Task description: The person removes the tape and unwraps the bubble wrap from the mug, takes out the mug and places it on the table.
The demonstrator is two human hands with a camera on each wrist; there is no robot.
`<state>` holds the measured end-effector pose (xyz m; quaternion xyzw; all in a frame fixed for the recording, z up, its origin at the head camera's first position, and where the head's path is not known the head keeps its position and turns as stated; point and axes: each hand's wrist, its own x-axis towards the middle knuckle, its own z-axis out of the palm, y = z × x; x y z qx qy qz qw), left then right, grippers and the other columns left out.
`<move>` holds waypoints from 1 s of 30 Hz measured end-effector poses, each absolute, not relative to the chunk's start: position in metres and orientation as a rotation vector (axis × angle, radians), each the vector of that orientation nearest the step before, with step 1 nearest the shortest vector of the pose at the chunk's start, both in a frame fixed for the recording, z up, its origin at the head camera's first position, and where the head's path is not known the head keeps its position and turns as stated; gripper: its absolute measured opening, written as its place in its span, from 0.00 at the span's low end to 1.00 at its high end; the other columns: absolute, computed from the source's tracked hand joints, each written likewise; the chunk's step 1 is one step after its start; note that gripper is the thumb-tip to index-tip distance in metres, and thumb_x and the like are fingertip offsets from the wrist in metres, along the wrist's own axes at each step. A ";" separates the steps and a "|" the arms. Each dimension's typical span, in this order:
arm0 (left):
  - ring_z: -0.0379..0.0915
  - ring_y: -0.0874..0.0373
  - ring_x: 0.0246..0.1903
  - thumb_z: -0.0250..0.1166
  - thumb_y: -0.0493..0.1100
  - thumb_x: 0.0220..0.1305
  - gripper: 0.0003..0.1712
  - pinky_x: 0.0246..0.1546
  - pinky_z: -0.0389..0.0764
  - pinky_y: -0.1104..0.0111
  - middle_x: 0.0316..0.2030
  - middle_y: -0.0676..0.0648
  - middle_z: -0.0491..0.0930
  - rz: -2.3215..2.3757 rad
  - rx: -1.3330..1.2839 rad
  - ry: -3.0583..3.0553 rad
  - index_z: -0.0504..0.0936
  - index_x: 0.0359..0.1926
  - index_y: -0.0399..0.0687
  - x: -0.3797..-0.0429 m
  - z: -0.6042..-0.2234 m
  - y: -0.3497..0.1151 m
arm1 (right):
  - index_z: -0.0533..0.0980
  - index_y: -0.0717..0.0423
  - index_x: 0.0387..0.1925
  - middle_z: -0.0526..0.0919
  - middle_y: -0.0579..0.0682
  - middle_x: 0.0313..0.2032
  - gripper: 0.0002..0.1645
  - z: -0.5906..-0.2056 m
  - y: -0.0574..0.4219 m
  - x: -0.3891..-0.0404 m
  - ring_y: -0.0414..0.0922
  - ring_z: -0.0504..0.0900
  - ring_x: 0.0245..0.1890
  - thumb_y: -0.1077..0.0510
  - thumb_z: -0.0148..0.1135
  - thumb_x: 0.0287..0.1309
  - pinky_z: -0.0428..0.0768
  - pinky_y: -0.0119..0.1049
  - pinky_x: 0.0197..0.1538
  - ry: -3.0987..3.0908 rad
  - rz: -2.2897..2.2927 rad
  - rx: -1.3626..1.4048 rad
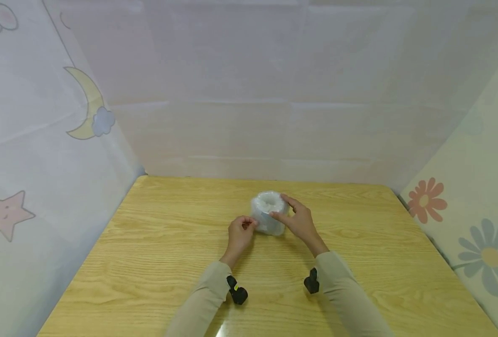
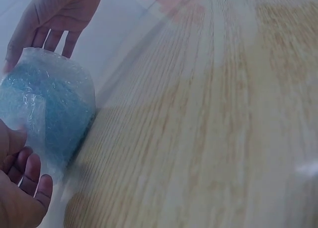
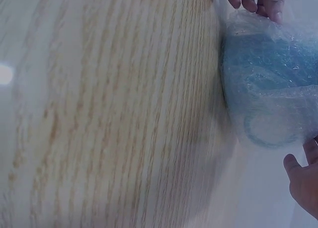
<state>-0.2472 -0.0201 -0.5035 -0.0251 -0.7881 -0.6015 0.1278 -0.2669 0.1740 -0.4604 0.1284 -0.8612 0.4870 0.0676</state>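
Note:
A bundle (image 1: 270, 222) in clear bubble wrap stands on the wooden table, with a round hollow in its top. Something blue shows through the layers in the left wrist view, where the wrap (image 2: 62, 96) looks crinkled. A pale ring-like outline (image 3: 271, 130) appears under the plastic in the right wrist view. At the bundle's left side my left hand (image 1: 239, 232) pinches the wrap between thumb and forefinger, other fingers curled. My right hand (image 1: 301, 223) holds the upper right side, thumb toward the front and fingers toward the back. The wrapped thing's kind is hidden.
The table (image 1: 160, 243) has light wood grain and reaches back to a pale cloth wall (image 1: 249, 135). Printed side walls rise at left and right. A small black wrist camera (image 1: 238, 292) sits at the left cuff, another (image 1: 312, 282) at the right cuff.

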 end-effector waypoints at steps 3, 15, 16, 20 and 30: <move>0.72 0.58 0.29 0.68 0.33 0.61 0.05 0.31 0.76 0.67 0.28 0.47 0.78 -1.739 -0.084 -2.308 0.80 0.29 0.36 -0.246 -0.504 -0.020 | 0.66 0.57 0.69 0.66 0.55 0.67 0.46 -0.459 0.174 -0.267 0.55 0.62 0.68 0.43 0.71 0.54 0.62 0.55 0.65 -2.593 1.464 0.388; 0.73 0.55 0.33 0.64 0.34 0.65 0.05 0.35 0.77 0.64 0.32 0.46 0.77 -1.740 -0.161 -2.346 0.77 0.32 0.37 -0.242 -0.505 -0.024 | 0.66 0.58 0.69 0.66 0.57 0.67 0.46 -0.458 0.173 -0.266 0.56 0.62 0.67 0.44 0.71 0.54 0.62 0.56 0.65 -2.592 1.455 0.386; 0.73 0.55 0.33 0.64 0.35 0.65 0.05 0.35 0.76 0.64 0.32 0.46 0.77 -1.745 -0.166 -2.345 0.77 0.33 0.37 -0.242 -0.506 -0.024 | 0.66 0.58 0.69 0.66 0.57 0.67 0.46 -0.458 0.173 -0.266 0.56 0.62 0.67 0.43 0.71 0.54 0.62 0.56 0.65 -2.591 1.453 0.387; 0.73 0.55 0.33 0.64 0.34 0.65 0.05 0.35 0.76 0.67 0.32 0.45 0.78 -1.770 -0.160 -2.310 0.77 0.35 0.36 -0.241 -0.507 -0.026 | 0.65 0.57 0.69 0.66 0.56 0.67 0.45 -0.460 0.174 -0.267 0.54 0.62 0.67 0.43 0.71 0.54 0.62 0.55 0.66 -2.583 1.467 0.381; 0.74 0.57 0.31 0.67 0.34 0.62 0.04 0.33 0.76 0.70 0.31 0.46 0.81 -1.815 -0.106 -2.260 0.82 0.35 0.35 -0.244 -0.507 -0.024 | 0.66 0.57 0.69 0.66 0.55 0.67 0.45 -0.462 0.173 -0.268 0.54 0.62 0.67 0.43 0.71 0.54 0.61 0.56 0.66 -2.572 1.479 0.382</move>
